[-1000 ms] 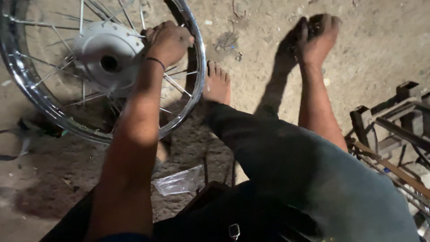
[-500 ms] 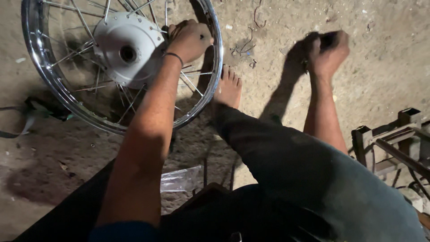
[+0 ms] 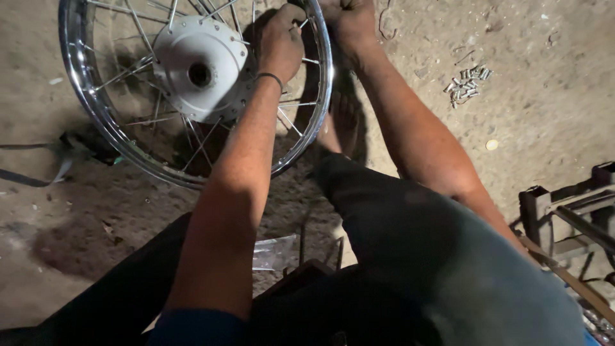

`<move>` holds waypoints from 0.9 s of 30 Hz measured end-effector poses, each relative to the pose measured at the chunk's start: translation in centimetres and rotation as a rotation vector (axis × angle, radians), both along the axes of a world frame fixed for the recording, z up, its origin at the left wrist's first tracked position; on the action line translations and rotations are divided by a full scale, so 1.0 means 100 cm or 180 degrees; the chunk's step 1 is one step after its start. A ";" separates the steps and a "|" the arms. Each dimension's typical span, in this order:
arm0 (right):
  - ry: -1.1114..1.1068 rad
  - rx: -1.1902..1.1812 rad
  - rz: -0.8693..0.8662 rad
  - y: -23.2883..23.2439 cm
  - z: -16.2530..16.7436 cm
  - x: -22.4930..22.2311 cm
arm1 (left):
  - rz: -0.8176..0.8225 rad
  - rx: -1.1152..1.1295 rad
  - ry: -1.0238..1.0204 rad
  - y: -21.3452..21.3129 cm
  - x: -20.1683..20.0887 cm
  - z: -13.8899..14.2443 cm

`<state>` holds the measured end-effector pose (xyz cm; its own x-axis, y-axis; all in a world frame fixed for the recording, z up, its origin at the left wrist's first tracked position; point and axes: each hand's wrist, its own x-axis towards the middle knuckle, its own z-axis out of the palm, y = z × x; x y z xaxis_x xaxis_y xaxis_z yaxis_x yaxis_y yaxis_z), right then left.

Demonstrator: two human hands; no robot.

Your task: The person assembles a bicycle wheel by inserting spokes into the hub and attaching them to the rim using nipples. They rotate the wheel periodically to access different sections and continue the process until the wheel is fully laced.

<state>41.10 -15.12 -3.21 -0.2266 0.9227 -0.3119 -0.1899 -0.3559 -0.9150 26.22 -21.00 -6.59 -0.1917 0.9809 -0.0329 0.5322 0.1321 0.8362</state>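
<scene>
Dirt floor (image 3: 544, 57): bare packed earth, carries everything in view.

Spoked wheel (image 3: 83, 96): chrome rim, lying flat on the floor toward the far left, top edge cut off by the frame. Light grey hub (image 3: 198, 64) at its centre, thin spokes running out to the rim.

Person seated at the near edge, dark trousers, both forearms reaching out to the wheel's right side.

Metal frame (image 3: 564, 211): dark, at the right edge of the floor, well apart from the wheel.

Left hand (image 3: 280, 41): inside the rim, just right of the hub, fingers closed around a spoke (image 3: 306, 22) near the rim. Thin band on the wrist.

Right hand (image 3: 349, 19): at the rim's outer right side, partly cut off by the frame; fingers curled, cannot tell what they grip.

Clear plastic wrapper (image 3: 274, 251): on the floor between the legs.

Small pile of metal spoke nipples (image 3: 466, 84): on the floor right of the wheel, apart from both hands.
</scene>
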 end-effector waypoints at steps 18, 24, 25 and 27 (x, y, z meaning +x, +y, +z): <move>-0.0023 0.0339 0.0440 -0.007 -0.006 0.013 | -0.0047 0.0190 0.0066 -0.002 0.002 0.003; 0.0089 0.0004 0.0568 -0.014 -0.010 0.025 | 0.0091 0.0322 0.0406 0.010 0.007 -0.008; 0.0137 -0.0103 0.0579 -0.015 -0.011 0.026 | 0.0153 0.0267 0.0402 0.012 0.008 -0.008; 0.0234 -0.0303 0.0599 -0.019 -0.014 0.027 | 0.0268 0.0043 0.0324 0.014 0.010 -0.010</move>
<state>43.85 -17.00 -4.58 -0.4174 0.8291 -0.3719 -0.1769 -0.4756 -0.8617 27.23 -19.56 -7.64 -0.2750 0.9614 0.0039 0.6018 0.1690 0.7805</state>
